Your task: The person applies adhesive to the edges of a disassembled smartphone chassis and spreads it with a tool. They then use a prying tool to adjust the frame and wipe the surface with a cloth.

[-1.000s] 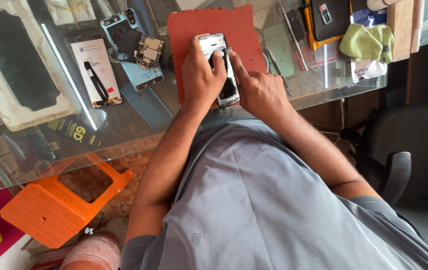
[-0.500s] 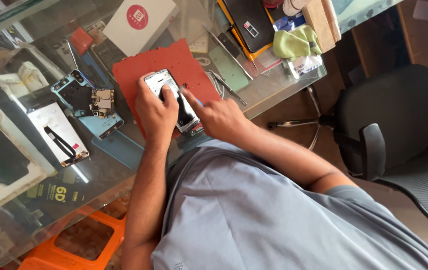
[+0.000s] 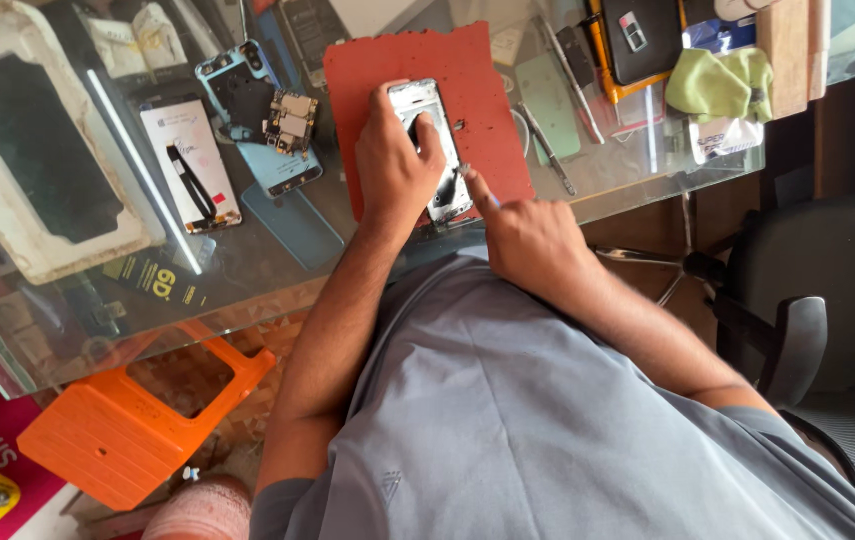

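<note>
Opened phone (image 3: 435,150) flat on red mat (image 3: 488,80), near worktop (image 3: 648,170) front edge. Left hand (image 3: 393,165) clamped over frame. Right hand (image 3: 528,235) loosely curled, forefinger at lower edge, possibly pinching a tool. Best kept pinned; light pressure only.

Opened phone (image 3: 435,150), silver frame w/ dark insides showing. Lies flat, lengthwise, on red mat (image 3: 468,80). Partly covered by left hand (image 3: 396,165).

The person wears a grey-blue short-sleeved shirt (image 3: 548,420) with a small pale emblem on the chest. Its sleeves end above the elbows, leaving both forearms bare, without watch or rings.
</note>
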